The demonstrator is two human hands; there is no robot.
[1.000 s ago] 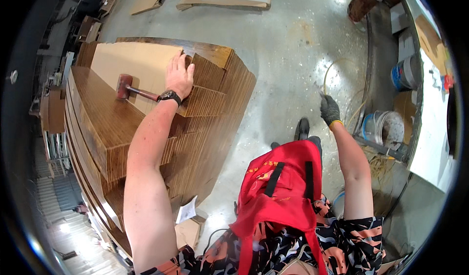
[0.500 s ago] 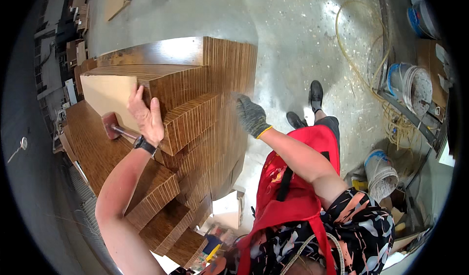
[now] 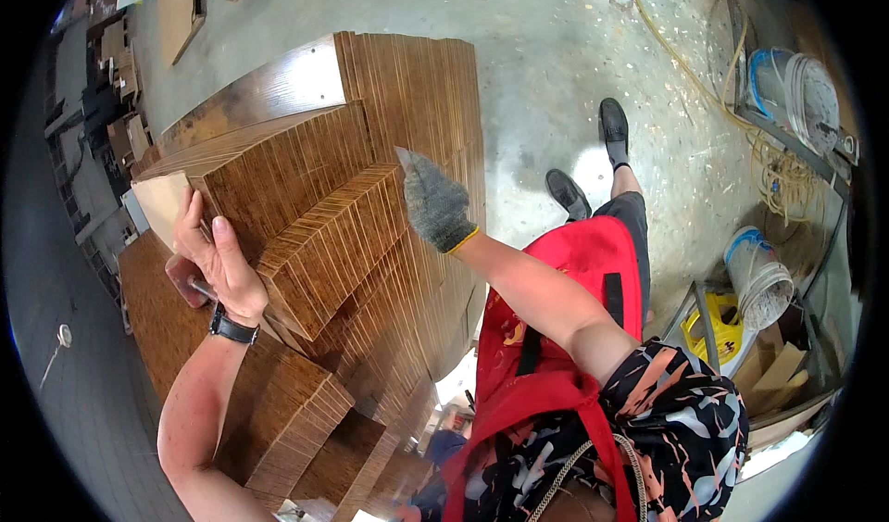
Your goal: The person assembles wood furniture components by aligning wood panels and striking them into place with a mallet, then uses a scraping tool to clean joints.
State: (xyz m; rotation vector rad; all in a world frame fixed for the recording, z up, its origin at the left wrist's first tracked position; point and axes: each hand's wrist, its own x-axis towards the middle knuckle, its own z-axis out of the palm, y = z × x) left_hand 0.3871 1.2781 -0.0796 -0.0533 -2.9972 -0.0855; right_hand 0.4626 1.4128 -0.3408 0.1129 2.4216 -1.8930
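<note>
My bare left hand [image 3: 220, 264], a black watch on its wrist, lies with fingers spread against the left corner of a tall stack of dark brown wood-grain panels [image 3: 287, 175]. Beside its fingertips shows a pale tan panel face [image 3: 165, 202]. A mallet with a reddish-brown head [image 3: 185, 281] rests on the lower panels [image 3: 153, 290], its metal handle running behind this hand. My right hand [image 3: 435, 205], in a grey knit glove with a yellow cuff, reaches to the stack's striped edges, fingers stretched out together. Whether its fingertips touch the panels, I cannot tell.
Stepped lower panel stacks [image 3: 296, 420] stand near me on the left. On the right are stained buckets [image 3: 796, 96], a metal frame [image 3: 787, 142], a coiled yellowish hose [image 3: 782, 179] and a yellow container [image 3: 718, 327]. A red apron [image 3: 574, 281] covers my front.
My gloved right hand has moved left to the stack's edges, its fingers stretching out. My left hand stays at the corner; less of the tan panel shows. The view has shifted.
</note>
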